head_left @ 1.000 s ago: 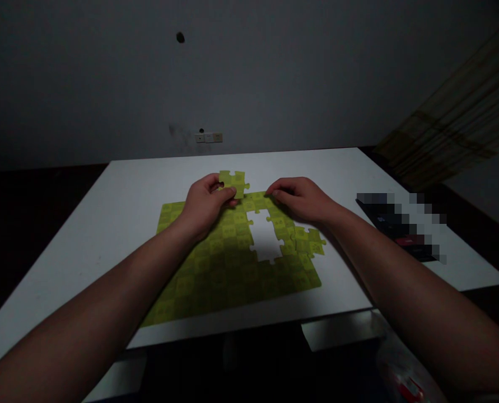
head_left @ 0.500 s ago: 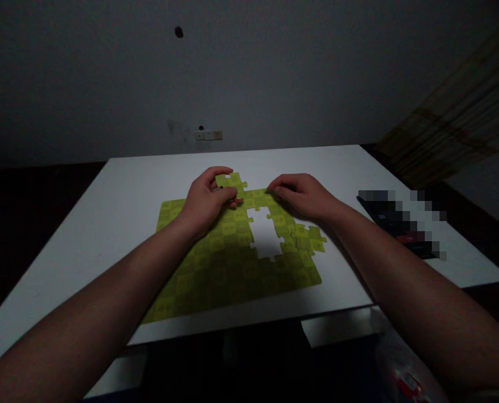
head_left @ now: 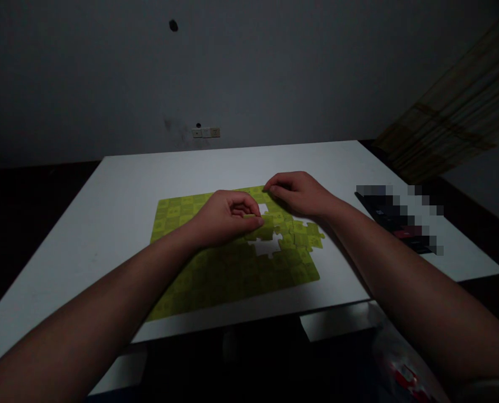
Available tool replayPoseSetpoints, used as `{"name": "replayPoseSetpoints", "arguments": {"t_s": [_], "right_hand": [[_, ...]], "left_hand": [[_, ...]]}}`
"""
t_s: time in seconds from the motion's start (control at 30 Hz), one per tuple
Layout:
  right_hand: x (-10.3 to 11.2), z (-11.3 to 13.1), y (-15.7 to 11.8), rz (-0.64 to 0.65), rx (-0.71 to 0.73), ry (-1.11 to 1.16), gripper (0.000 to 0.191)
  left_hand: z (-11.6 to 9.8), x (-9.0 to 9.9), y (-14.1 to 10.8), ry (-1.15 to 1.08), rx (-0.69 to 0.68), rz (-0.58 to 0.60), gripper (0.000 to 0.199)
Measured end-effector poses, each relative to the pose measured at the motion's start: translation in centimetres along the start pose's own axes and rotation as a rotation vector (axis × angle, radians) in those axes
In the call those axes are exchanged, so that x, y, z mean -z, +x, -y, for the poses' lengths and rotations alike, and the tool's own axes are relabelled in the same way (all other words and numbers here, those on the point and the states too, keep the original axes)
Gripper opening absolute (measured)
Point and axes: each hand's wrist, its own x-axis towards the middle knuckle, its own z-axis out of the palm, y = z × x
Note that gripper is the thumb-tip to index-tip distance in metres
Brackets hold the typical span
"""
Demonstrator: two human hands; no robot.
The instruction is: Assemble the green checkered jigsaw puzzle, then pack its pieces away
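Head view: left hand [head_left: 226, 219] pinches puzzle piece [head_left: 267, 228] over puzzle [head_left: 232, 274]; print [head_left: 313, 242] illegible.

Over on the worktop's [head_left: 81, 201] right side lies a dark, partly pixelated item [head_left: 390, 221]. Sockets [head_left: 206, 132] line the grey wall [head_left: 274, 73], and a striped curtain [head_left: 442, 106] hangs slanting at right.

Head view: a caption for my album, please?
Left hand pinching a puzzle piece over a gap in the green puzzle, right hand beside it.
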Motion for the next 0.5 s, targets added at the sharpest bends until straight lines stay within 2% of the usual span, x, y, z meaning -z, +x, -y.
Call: {"name": "replayPoseSetpoints", "arguments": {"t_s": [0.23, 0.5], "right_hand": [[0.14, 0.27, -0.02, 0.021, 0.002, -0.015, 0.026], [0.03, 0.23, 0.10, 0.018, 0.003, -0.023, 0.027]], "left_hand": [[0.53, -0.28, 0.23, -0.080, 0.060, 0.049, 0.026], [0.20, -0.34, 0.01, -0.023, 0.016, 0.037, 0.041]]}}
